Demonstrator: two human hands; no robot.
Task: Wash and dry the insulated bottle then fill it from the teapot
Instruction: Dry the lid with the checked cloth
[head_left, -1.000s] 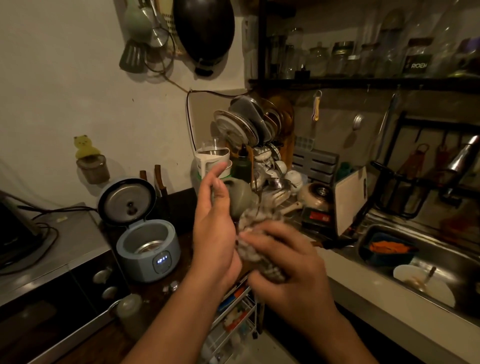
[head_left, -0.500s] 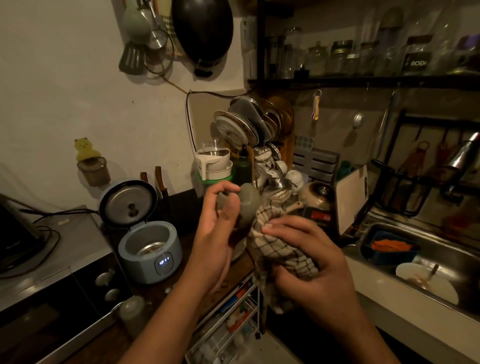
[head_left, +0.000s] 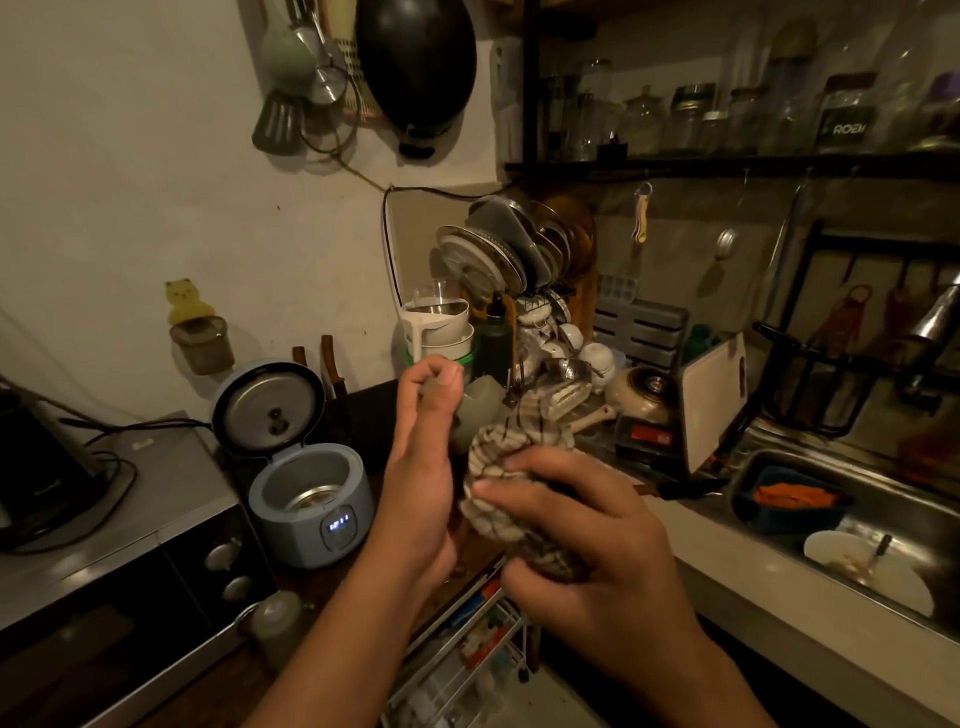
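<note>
L hand (head_left: 421, 467) grip pinching bottle (head_left: 475, 410), R hand (head_left: 587, 525) grip clutching checked cloth (head_left: 498, 478).

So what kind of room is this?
A home kitchen, most likely. There's a sink with a dirty bowl in it, a dish rack full of plates, and a rice cooker on the counter. Both hands are busy: the right hand rubs a cloth over the bottle.

one wide head-worn view looks forward and down from the person's own height, close over the hands (head_left: 519, 499) at centre. it faces a kitchen corner: the desk (head_left: 363, 410) with a rice cooker (head_left: 311, 499) at left, the sink (head_left: 883, 519) at right, shelves (head_left: 727, 163) curving overhead.
</note>
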